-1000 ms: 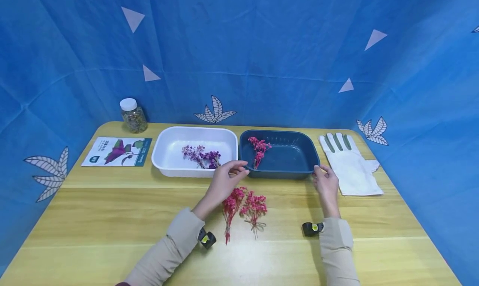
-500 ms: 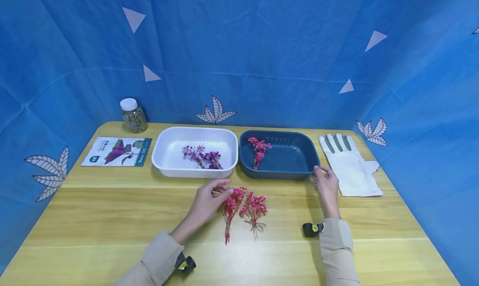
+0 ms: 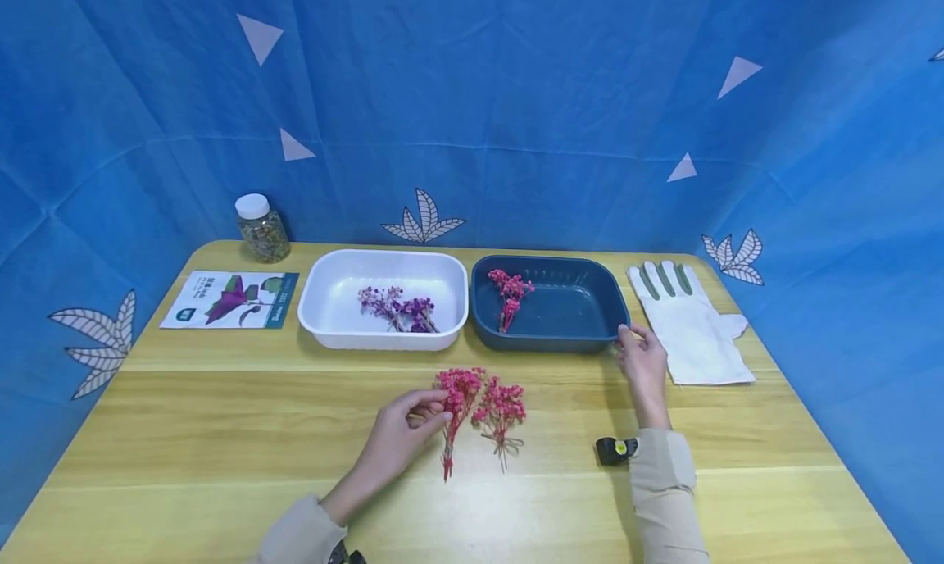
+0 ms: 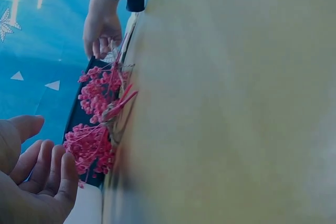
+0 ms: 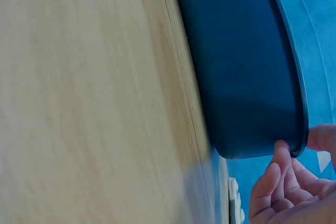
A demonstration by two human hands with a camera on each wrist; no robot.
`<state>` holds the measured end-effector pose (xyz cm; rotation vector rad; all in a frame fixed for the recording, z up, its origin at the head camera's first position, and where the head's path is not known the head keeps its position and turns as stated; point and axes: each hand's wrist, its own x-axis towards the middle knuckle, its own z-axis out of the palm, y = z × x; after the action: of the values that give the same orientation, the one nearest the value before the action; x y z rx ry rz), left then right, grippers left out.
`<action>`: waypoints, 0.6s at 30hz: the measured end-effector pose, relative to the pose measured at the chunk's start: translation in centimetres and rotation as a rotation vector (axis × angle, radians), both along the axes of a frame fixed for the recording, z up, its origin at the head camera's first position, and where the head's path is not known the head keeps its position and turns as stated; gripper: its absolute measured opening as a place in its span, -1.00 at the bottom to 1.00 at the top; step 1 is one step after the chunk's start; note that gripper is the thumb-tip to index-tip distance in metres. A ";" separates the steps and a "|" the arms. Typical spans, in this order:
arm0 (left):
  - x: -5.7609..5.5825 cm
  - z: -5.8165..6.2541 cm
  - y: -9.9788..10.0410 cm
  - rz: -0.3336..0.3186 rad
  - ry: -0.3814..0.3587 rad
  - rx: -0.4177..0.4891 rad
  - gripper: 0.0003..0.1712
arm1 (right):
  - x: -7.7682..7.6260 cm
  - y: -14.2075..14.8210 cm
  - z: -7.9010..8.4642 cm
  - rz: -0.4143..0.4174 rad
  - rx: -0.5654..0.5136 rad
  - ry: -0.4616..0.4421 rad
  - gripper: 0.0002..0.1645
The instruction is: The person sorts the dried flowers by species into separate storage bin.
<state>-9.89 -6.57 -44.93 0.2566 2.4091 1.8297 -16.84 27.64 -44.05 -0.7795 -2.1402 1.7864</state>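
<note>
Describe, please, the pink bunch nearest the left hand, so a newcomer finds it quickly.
On the wooden table, in front of the white tray and dark tray, lies the left pink bunch of two. Unlike its neighbour, with the looped tan tie, it lies beside the left hand.

Pink flower bunch (image 3: 462,392), lying on the bench (image 3: 221,433), blooms directed away from the person and stems nearer, just left of a twine-bound second pink bunch (image 3: 502,404). Dark blue tray (image 3: 546,344): rectangular, round-cornered, upright; pink sprig (image 3: 510,293) inside, at left.
</note>
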 end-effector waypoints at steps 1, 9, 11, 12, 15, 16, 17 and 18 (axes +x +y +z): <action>0.1 -0.1 0.0 -0.001 -0.002 -0.002 -0.67 | 0.0 0.0 0.0 0.001 0.000 0.000 -0.48; 0.6 -0.9 -0.3 0.005 -0.012 -0.035 -0.66 | 0.0 0.1 -0.1 0.001 -0.002 0.002 -0.46; 0.8 -1.1 -0.3 -0.001 -0.004 -0.058 -0.64 | 0.0 0.1 -0.1 0.003 -0.002 0.002 -0.46; 0.9 -1.2 -0.4 -0.005 -0.003 -0.068 -0.62 | -0.1 0.1 -0.1 0.003 -0.003 0.005 -0.46; 1.2 -1.4 -0.3 -0.012 0.001 -0.114 -0.58 | -0.1 0.1 -0.1 0.000 -0.008 0.002 -0.47; 1.3 -1.4 -0.2 -0.014 0.004 -0.134 -0.56 | -0.1 0.1 -0.1 0.000 -0.011 0.002 -0.47; 1.4 -1.5 -0.2 -0.016 0.007 -0.158 -0.54 | -0.1 0.1 -0.1 -0.001 -0.014 0.004 -0.47; 1.4 -1.6 -0.1 -0.019 0.005 -0.178 -0.52 | -0.1 0.0 -0.1 -0.002 -0.016 0.003 -0.47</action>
<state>-8.48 -6.71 -46.52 0.2668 2.5430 1.5956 -16.94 27.68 -44.14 -0.7816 -2.1247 1.8050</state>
